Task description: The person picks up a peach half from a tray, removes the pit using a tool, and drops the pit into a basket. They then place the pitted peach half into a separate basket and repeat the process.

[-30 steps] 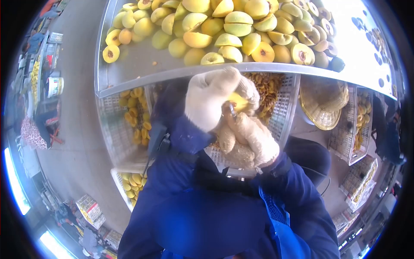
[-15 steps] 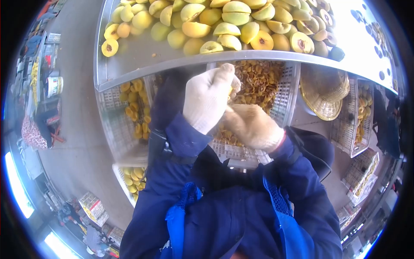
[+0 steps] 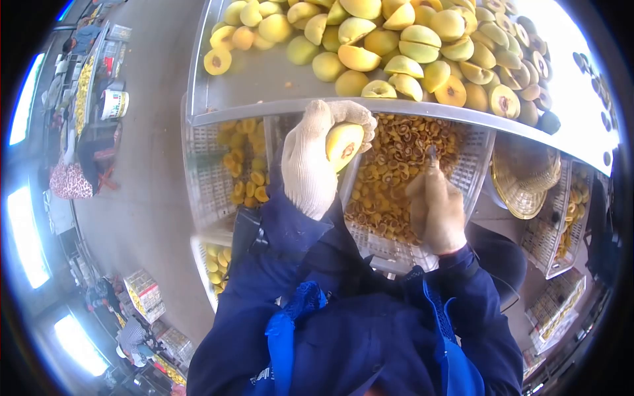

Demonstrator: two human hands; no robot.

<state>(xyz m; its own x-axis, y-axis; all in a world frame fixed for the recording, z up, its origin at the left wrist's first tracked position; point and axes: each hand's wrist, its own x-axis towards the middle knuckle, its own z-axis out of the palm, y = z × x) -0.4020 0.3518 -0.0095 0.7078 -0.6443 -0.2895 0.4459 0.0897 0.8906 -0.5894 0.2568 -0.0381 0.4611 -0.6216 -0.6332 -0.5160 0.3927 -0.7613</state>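
My left hand [image 3: 309, 158], in a white knit glove, is closed around a yellow peach half [image 3: 344, 146], its cut face with a reddish-brown centre toward the right. To the right, my right hand [image 3: 439, 210], in a tan-stained glove, grips a small pitting tool whose dark metal tip [image 3: 432, 156] sticks out past the fingers. The tool's handle is hidden in the fist. Below the right hand stands a white plastic crate [image 3: 470, 168] holding brown and orange pits and scraps [image 3: 389, 191]. The tool and the peach are apart.
A metal-rimmed table [image 3: 264, 109] in front bears a heap of peaches [image 3: 356, 58], whole and halved. A crate [image 3: 201, 158] with peach halves [image 3: 249, 168] stands left. A woven straw hat [image 3: 522, 188] and another crate [image 3: 551, 231] are at right. Other people work far left.
My hands were together at the fruit; the right hand with the tool has moved away to the right, over the crate of pits. The peach half's cut face now shows. The view has shifted.
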